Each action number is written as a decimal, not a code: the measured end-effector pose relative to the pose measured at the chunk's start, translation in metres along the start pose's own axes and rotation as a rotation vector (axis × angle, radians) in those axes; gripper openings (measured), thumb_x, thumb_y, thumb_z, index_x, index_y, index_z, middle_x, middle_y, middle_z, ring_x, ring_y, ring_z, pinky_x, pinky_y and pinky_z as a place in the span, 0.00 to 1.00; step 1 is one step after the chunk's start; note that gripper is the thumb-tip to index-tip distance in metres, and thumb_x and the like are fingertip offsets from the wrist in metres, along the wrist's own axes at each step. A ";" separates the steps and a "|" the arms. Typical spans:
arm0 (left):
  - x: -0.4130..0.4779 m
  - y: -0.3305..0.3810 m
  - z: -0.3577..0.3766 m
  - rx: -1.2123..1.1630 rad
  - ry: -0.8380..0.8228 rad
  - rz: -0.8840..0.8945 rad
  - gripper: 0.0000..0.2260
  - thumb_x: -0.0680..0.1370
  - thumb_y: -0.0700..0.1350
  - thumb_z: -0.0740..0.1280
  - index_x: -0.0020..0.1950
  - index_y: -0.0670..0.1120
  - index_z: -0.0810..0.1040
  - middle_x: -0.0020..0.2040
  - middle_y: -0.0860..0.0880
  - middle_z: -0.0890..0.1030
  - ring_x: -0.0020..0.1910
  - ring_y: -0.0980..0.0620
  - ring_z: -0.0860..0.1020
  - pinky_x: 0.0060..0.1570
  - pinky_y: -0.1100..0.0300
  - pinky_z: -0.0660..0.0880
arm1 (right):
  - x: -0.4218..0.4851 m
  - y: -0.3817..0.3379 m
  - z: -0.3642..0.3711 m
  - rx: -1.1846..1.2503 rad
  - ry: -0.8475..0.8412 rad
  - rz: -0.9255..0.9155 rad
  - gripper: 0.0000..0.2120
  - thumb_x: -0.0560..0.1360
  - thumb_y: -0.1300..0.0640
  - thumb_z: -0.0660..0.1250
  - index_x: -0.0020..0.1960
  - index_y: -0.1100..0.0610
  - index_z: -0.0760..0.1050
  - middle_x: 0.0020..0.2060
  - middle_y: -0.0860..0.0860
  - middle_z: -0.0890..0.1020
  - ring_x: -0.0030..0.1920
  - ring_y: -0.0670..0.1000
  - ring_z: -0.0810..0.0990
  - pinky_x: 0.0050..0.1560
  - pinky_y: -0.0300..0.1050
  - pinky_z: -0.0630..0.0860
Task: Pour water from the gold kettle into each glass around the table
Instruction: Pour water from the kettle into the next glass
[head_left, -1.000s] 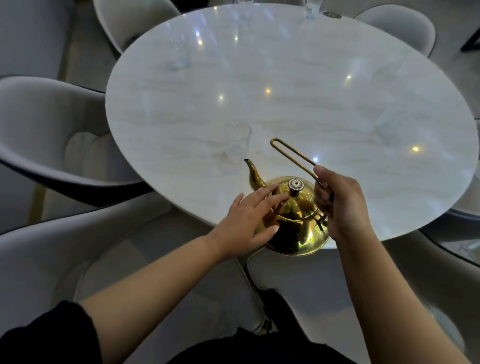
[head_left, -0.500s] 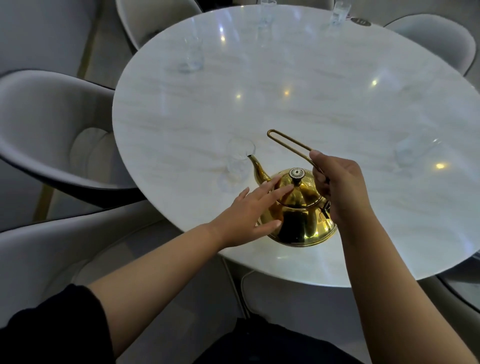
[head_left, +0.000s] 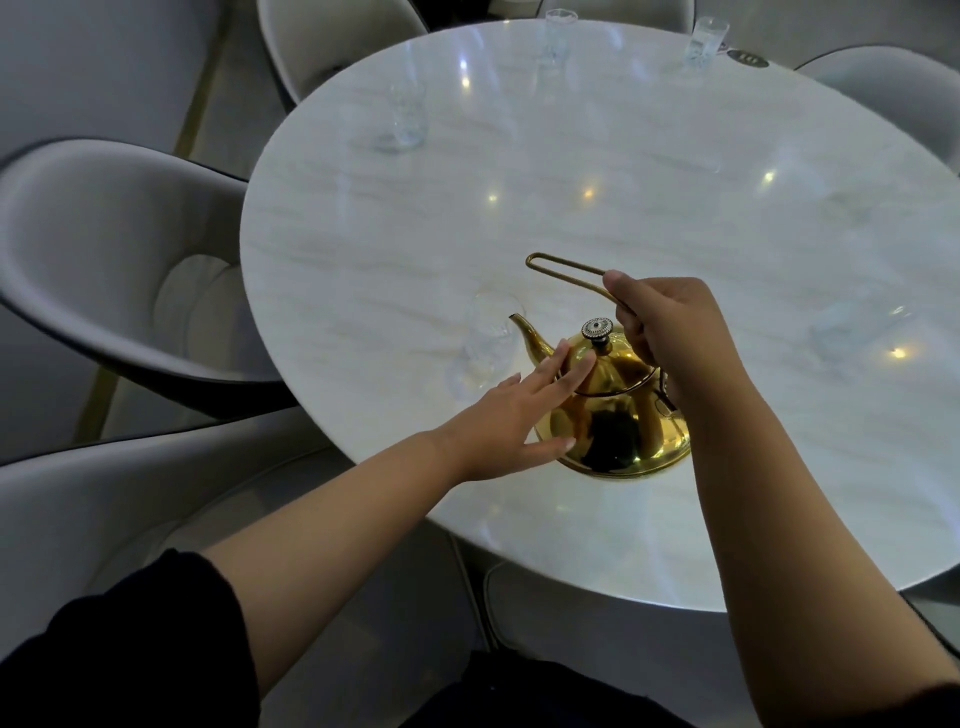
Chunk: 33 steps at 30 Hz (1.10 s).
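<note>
The gold kettle (head_left: 618, 415) stands on the round white marble table (head_left: 623, 197) near its front edge. My right hand (head_left: 670, 332) grips its long wire handle. My left hand (head_left: 514, 421) lies flat against the kettle's left side, fingers spread toward the lid. The spout points left at a clear glass (head_left: 488, 338) that stands right beside it. More clear glasses stand around the table: one at the left (head_left: 408, 117), two at the far edge (head_left: 558, 36) (head_left: 701, 41), and one at the right (head_left: 852, 327), faint.
Grey padded chairs ring the table: one at the left (head_left: 119, 270), one at the near left (head_left: 156, 509), others at the back (head_left: 337, 47) and far right (head_left: 883, 88). A small dark round disc (head_left: 748, 58) lies at the table's far edge.
The kettle has moved farther onto the table, away from the front edge and closer to the nearest glass. Both hands stayed on it; the view has shifted forward.
</note>
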<state>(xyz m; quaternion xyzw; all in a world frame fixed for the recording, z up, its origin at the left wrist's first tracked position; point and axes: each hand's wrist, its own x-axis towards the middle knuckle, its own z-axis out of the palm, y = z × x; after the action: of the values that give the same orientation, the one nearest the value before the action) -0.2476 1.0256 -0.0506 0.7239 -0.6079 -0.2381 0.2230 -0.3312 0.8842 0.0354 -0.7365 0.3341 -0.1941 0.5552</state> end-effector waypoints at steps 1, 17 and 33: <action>0.001 -0.001 0.000 0.004 -0.003 0.001 0.34 0.80 0.53 0.60 0.73 0.61 0.36 0.77 0.53 0.38 0.75 0.51 0.57 0.72 0.55 0.45 | 0.002 -0.001 0.000 -0.028 -0.006 -0.003 0.23 0.76 0.51 0.64 0.26 0.57 0.64 0.19 0.46 0.63 0.20 0.45 0.58 0.27 0.41 0.58; 0.008 0.005 -0.003 -0.030 0.018 -0.034 0.34 0.81 0.50 0.59 0.70 0.60 0.32 0.77 0.52 0.38 0.75 0.47 0.58 0.72 0.51 0.51 | 0.024 -0.020 0.008 -0.293 -0.107 -0.055 0.24 0.77 0.50 0.62 0.26 0.59 0.65 0.21 0.51 0.65 0.16 0.43 0.59 0.29 0.41 0.61; 0.008 0.007 -0.002 -0.090 0.011 -0.066 0.33 0.81 0.50 0.58 0.73 0.58 0.34 0.77 0.52 0.38 0.75 0.45 0.58 0.72 0.46 0.57 | 0.028 -0.022 0.013 -0.352 -0.127 -0.033 0.23 0.76 0.49 0.63 0.27 0.60 0.67 0.18 0.48 0.65 0.16 0.43 0.59 0.28 0.40 0.60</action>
<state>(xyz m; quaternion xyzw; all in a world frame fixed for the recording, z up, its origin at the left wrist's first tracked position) -0.2502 1.0163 -0.0453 0.7341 -0.5712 -0.2684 0.2506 -0.2968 0.8763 0.0504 -0.8385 0.3148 -0.0948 0.4346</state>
